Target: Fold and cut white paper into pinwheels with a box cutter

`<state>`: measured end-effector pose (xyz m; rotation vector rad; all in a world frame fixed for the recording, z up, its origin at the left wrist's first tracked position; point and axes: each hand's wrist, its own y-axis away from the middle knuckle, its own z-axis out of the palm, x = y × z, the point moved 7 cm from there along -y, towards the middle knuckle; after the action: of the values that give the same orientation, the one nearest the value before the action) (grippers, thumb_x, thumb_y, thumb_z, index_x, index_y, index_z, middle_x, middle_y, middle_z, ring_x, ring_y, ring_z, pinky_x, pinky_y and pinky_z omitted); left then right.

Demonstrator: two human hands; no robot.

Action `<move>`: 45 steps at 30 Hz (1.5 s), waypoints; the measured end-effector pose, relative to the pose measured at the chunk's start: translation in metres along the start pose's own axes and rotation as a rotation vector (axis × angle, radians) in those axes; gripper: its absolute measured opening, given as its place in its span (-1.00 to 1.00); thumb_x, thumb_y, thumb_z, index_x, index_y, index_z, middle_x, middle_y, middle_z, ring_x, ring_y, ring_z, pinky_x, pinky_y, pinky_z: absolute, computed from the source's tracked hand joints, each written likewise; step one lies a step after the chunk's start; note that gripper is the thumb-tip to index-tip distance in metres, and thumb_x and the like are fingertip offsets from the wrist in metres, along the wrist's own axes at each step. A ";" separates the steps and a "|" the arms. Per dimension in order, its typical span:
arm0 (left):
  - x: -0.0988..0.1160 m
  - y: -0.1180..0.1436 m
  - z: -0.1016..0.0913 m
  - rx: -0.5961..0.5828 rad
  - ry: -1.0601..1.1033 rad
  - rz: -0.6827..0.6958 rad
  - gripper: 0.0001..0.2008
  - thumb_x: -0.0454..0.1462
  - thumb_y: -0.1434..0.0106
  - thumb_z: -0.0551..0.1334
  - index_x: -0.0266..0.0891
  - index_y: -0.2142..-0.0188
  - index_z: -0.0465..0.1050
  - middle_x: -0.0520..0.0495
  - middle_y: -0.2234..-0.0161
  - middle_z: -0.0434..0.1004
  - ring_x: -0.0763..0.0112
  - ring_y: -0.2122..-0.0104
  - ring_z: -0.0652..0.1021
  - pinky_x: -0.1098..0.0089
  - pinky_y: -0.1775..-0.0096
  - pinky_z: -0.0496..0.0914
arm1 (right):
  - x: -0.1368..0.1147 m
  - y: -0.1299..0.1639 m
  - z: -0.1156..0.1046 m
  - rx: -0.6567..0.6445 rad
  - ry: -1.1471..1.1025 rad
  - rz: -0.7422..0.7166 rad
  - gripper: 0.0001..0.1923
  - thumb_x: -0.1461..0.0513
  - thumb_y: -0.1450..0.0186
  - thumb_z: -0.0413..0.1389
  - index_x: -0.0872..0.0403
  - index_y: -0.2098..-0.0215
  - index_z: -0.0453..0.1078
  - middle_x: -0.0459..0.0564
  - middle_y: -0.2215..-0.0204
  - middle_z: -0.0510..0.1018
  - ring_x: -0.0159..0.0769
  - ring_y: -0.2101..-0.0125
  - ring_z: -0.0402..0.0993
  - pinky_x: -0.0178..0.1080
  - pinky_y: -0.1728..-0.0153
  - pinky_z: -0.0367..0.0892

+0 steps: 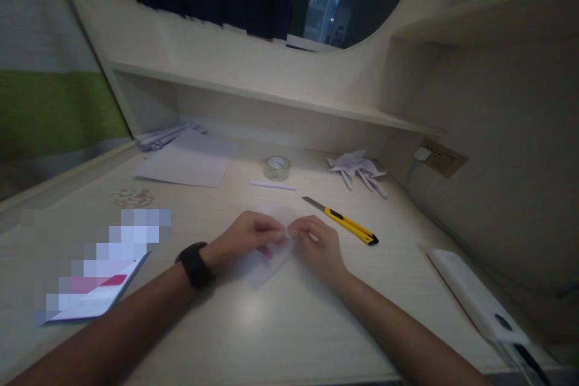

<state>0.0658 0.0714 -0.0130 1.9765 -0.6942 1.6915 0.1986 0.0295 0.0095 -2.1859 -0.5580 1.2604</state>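
Both hands meet over the middle of the desk at a small piece of white paper (265, 268). My left hand (248, 234), with a black watch on its wrist, pinches the paper's edge between thumb and fingers. Opposite it, my right hand (319, 244) pinches the same edge, its fingertips nearly touching the left ones. The paper slants down toward me beneath the hands, partly covered by them. Just beyond lies a thin rolled paper tube (272, 185). To the right of my right hand is a yellow utility knife (350, 224) with its blade out.
A roll of clear tape (277, 167) stands behind the tube. Folded papers and tubes (357, 167) lie at back right, paper sheets (190, 157) at back left. A partly blurred flat device (104, 295) is by my left forearm. A white power strip (474, 295) lies right.
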 end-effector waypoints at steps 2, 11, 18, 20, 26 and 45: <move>-0.002 0.000 -0.001 -0.010 0.009 0.001 -0.75 -0.16 -0.11 0.30 -0.36 0.40 0.54 -0.12 0.45 0.53 0.39 0.46 0.51 0.42 0.49 0.44 | 0.001 -0.002 0.000 -0.001 -0.060 0.029 -0.87 0.35 -0.19 0.15 0.03 0.46 0.48 -0.08 0.48 0.52 -0.31 0.38 0.44 -0.25 0.30 0.35; -0.010 -0.002 -0.004 -0.026 -0.008 -0.011 -0.70 -0.10 -0.17 0.26 -0.34 0.35 0.51 -0.11 0.42 0.51 0.44 0.49 0.48 0.46 0.50 0.40 | 0.004 -0.008 -0.002 -0.062 0.073 -0.033 -0.86 0.21 -0.14 0.25 0.01 0.30 0.47 -0.04 0.35 0.55 -0.23 0.26 0.43 -0.16 0.17 0.31; -0.006 -0.004 -0.001 -0.026 -0.162 0.026 -0.65 -0.04 -0.18 0.20 -0.34 0.36 0.51 -0.07 0.46 0.50 0.44 0.52 0.48 0.47 0.52 0.38 | 0.002 0.000 0.006 -0.101 0.286 -0.235 -0.91 0.23 -0.26 0.11 0.05 0.36 0.45 -0.04 0.47 0.54 -0.26 0.37 0.40 -0.17 0.25 0.31; -0.007 -0.005 -0.003 0.019 -0.263 0.039 -0.62 -0.01 -0.18 0.20 -0.33 0.38 0.51 -0.05 0.50 0.49 0.46 0.59 0.46 0.49 0.57 0.34 | 0.001 0.002 0.008 -0.121 0.354 -0.260 -0.87 0.24 -0.29 0.07 0.06 0.35 0.46 -0.02 0.47 0.54 -0.25 0.37 0.39 -0.16 0.26 0.30; -0.005 -0.004 -0.002 0.045 -0.449 0.109 -0.61 -0.05 -0.25 0.11 -0.30 0.50 0.47 0.03 0.59 0.44 0.52 0.67 0.46 0.53 0.58 0.28 | -0.002 0.003 0.008 -0.139 0.466 -0.280 -0.87 0.23 -0.29 0.08 0.08 0.36 0.46 0.00 0.46 0.55 -0.23 0.37 0.38 -0.15 0.27 0.29; -0.010 -0.007 -0.004 -0.001 -0.333 0.023 -0.67 -0.10 -0.19 0.17 -0.33 0.46 0.53 -0.02 0.56 0.46 0.51 0.63 0.42 0.53 0.61 0.33 | -0.005 0.002 0.010 -0.154 0.382 -0.292 -0.87 0.25 -0.30 0.06 0.06 0.33 0.45 -0.01 0.45 0.55 -0.25 0.36 0.39 -0.18 0.28 0.32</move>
<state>0.0660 0.0796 -0.0228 2.2835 -0.8326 1.3849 0.1879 0.0277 0.0073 -2.2883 -0.7977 0.6461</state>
